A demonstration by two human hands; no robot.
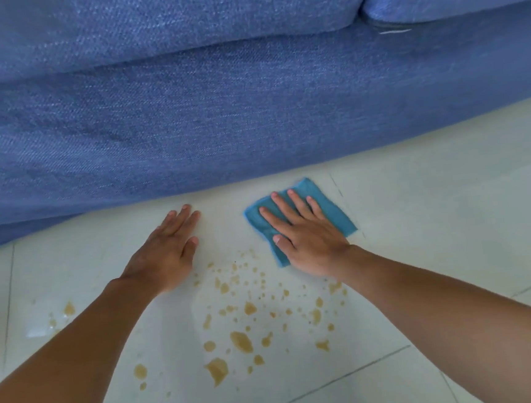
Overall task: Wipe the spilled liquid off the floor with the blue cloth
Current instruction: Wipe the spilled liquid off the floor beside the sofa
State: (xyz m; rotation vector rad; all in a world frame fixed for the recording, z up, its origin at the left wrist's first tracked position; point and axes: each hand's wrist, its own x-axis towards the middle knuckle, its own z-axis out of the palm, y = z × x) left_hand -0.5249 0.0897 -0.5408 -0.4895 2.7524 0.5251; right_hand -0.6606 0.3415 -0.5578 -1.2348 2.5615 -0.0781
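The right hand (309,245) lies palm-down on the cloth (332,211), its fingers (282,204) spread flat across it rather than clamped, so the cloth sits under them with its far corner and right edge sticking out beyond the fingertips. The cloth is flat on the floor (436,218) near the sofa (217,109), just beyond the far edge of the spill (241,341), whose brown drops scatter between the two forearms. The left hand (166,251) rests flat on bare floor well left of the cloth, fingers straight and close together, holding nothing.
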